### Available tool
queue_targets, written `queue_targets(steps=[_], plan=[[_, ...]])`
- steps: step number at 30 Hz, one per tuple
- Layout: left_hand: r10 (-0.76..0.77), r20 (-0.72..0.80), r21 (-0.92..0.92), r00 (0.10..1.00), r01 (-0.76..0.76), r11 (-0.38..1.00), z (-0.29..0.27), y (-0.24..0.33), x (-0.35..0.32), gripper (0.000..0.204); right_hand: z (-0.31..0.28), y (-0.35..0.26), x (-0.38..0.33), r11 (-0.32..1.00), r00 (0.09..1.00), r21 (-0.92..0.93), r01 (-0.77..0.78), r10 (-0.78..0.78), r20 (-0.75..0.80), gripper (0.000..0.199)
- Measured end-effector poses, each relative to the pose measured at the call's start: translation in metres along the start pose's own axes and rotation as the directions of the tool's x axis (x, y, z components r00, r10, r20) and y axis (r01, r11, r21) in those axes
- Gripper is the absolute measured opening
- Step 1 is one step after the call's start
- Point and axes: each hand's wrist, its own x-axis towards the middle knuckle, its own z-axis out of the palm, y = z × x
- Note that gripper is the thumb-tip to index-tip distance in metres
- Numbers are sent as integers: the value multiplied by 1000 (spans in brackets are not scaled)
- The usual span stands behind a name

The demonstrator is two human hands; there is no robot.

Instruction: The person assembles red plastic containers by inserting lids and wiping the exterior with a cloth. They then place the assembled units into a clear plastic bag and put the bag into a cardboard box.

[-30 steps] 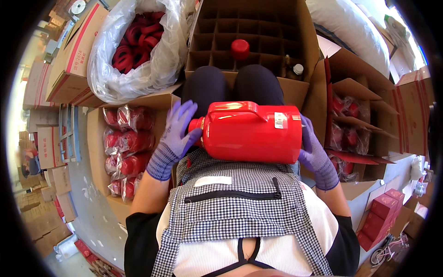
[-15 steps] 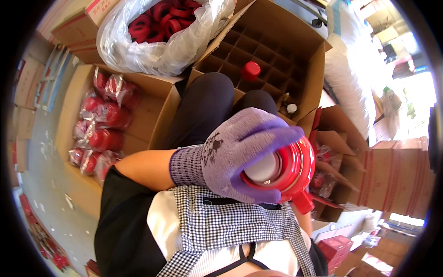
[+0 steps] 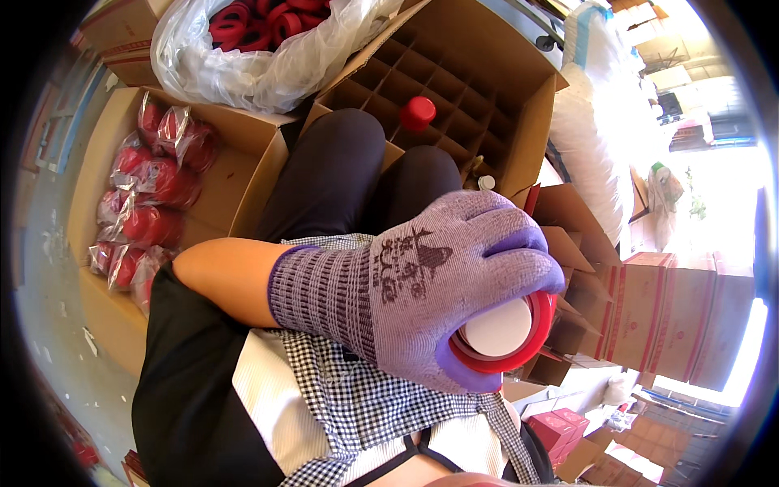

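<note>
Since a second ago the red container [image 3: 519,345] has swung from flat across the lap to end-on, and the left hand [image 3: 422,284] now wraps over its white-centred end, fingers curled around the rim. The right hand is hidden, so its grip cannot be told. Beyond the knuckles, the divided carton [image 3: 454,89] stands open, one red-capped bottle [image 3: 418,112] inside.
</note>
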Motion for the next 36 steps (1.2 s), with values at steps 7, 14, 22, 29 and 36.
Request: queue_targets(steps=[7, 14, 22, 29, 36], plan=[[29, -60, -35, 998, -31, 999, 9, -11, 17, 74, -9, -4, -2, 1000, 1000, 10, 14, -14, -17, 64], [28, 207, -245, 978, 24, 969, 35, -76, 14, 70, -36, -5, -10, 1000, 996, -4, 12, -13, -94, 62], [-520, 187, 530, 834, 360, 768, 14, -291, 11, 81, -60, 11, -41, 998, 971, 45, 36, -24, -237, 59], [-971, -144, 921, 191, 384, -61, -4, -435, 13, 90, -58, 29, -52, 994, 952, 106, 25, 9, -306, 57], [-872, 287, 117, 396, 889, 442, -10, -322, 70, 78, -57, 34, -59, 989, 929, 121, 83, -32, -370, 55]])
